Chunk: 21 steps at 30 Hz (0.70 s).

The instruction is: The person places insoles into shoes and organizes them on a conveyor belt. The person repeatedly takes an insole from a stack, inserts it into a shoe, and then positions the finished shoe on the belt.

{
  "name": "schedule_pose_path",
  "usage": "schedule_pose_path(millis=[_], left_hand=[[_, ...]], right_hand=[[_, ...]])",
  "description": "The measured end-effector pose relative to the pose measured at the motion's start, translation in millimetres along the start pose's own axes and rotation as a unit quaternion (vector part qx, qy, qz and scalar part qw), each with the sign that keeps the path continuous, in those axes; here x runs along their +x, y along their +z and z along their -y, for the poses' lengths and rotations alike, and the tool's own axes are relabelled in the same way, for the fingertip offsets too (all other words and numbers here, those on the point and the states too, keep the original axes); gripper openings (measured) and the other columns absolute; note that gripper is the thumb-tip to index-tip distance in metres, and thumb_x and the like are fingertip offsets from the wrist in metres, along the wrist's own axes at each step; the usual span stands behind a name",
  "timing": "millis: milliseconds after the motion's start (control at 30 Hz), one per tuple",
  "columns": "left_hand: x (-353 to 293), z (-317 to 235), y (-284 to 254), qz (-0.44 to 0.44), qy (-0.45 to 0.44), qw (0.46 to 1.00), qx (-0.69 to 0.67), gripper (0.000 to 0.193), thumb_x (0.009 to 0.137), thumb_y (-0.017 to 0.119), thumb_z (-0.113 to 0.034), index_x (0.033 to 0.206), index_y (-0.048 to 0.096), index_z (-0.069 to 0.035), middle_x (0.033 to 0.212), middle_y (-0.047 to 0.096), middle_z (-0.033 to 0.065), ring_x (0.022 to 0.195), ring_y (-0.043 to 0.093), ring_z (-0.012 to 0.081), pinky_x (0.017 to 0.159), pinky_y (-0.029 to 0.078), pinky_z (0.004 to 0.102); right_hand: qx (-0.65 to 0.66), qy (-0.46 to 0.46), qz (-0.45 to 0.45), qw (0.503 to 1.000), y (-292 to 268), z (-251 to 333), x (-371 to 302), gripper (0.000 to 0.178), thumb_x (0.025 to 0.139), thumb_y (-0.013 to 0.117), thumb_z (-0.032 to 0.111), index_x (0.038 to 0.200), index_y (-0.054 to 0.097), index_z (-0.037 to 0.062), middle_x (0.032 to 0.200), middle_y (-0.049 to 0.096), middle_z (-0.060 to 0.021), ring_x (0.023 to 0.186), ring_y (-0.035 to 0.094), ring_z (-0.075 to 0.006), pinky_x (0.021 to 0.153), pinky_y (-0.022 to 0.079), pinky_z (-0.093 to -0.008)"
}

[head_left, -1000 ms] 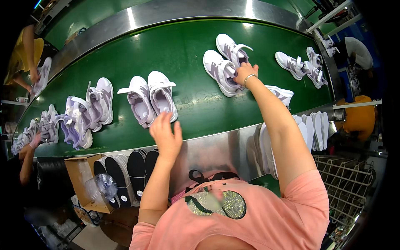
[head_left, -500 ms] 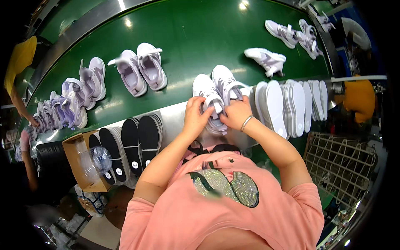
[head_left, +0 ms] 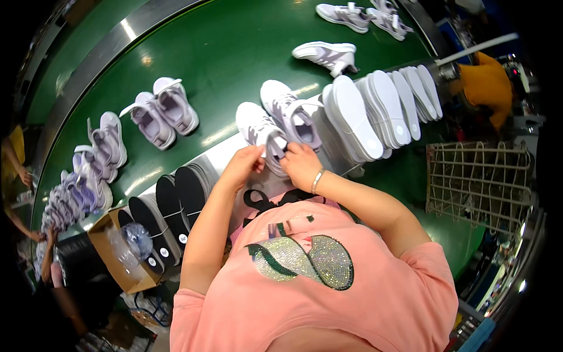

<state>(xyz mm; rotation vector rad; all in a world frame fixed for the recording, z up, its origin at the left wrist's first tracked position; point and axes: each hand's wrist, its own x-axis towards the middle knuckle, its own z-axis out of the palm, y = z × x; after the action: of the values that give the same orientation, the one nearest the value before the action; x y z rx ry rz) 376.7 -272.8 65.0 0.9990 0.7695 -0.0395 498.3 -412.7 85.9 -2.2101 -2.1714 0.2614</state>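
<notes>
Two white-and-lilac sneakers stand side by side before me, toes pointing away. The left sneaker (head_left: 253, 124) is between my hands; the right sneaker (head_left: 288, 111) stands untouched, its strap sticking out sideways. My right hand (head_left: 301, 166), with a bracelet at the wrist, pinches the left sneaker's opening near the tongue. Close against that shoe's other side, my left hand (head_left: 241, 166) has its fingertips pressed together; whether they grip a bit of the shoe is hidden.
Stacked white insoles (head_left: 355, 120) stand right of the shoes, black insoles (head_left: 170, 202) left, beside a cardboard box (head_left: 130, 280) holding clear plastic. More sneakers (head_left: 158, 114) line the green belt (head_left: 223, 53). A wire basket (head_left: 478, 185) is at right. Other people's hands (head_left: 38, 236) work far left.
The whole view has turned, shifting the belt's far shoes leftward. My right hand has gone from the right sneaker to the left one. My left hand has drawn back to that shoe's side.
</notes>
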Motion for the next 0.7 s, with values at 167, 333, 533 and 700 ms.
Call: schedule_pose_path(millis=[167, 333, 533, 700], left_hand=[[1, -22, 19, 0.108, 0.125, 0.963, -0.213, 0.034, 0.083, 0.048, -0.035, 0.080, 0.053, -0.002, 0.080, 0.056, 0.0073, 0.074, 0.052, 0.0183, 0.065, 0.041, 0.0308], [-3, -18, 34, -0.054, 0.329, 0.844, 0.421, 0.039, 0.066, 0.070, -0.028, 0.092, 0.055, -0.004, 0.088, 0.058, 0.0102, 0.077, 0.055, 0.0233, 0.070, 0.043, 0.0331], [-3, -35, 87, -0.056, 0.453, 0.779, 0.429, 0.020, 0.073, 0.058, -0.013, 0.091, 0.055, -0.005, 0.084, 0.058, 0.0105, 0.080, 0.054, 0.0274, 0.071, 0.043, 0.0365], [36, -50, 122, -0.030, 0.476, 0.766, 0.430, 0.023, 0.073, 0.056, -0.009, 0.096, 0.055, -0.002, 0.100, 0.055, 0.0140, 0.095, 0.050, 0.0307, 0.082, 0.040, 0.0368]], right_hand=[[0.011, -0.008, 0.025, 1.000, -9, -4, -3, 0.009, 0.070, 0.054, 0.018, 0.071, 0.059, 0.0108, 0.077, 0.058, -0.0018, 0.090, 0.045, -0.0185, 0.077, 0.035, -0.0343], [0.150, 0.110, -0.117, 0.975, -73, -36, -18, 0.021, 0.073, 0.059, 0.023, 0.085, 0.057, 0.0054, 0.084, 0.057, -0.0087, 0.089, 0.049, -0.0265, 0.074, 0.040, -0.0370], [-0.001, 0.430, -0.189, 0.883, -47, -129, -39, 0.043, 0.070, 0.063, 0.028, 0.102, 0.052, 0.0025, 0.098, 0.051, -0.0161, 0.091, 0.047, -0.0323, 0.078, 0.039, -0.0397], [0.095, 0.344, -0.306, 0.883, -29, -137, -51, 0.039, 0.069, 0.065, 0.021, 0.097, 0.048, 0.0003, 0.090, 0.050, -0.0151, 0.087, 0.046, -0.0309, 0.076, 0.038, -0.0380]])
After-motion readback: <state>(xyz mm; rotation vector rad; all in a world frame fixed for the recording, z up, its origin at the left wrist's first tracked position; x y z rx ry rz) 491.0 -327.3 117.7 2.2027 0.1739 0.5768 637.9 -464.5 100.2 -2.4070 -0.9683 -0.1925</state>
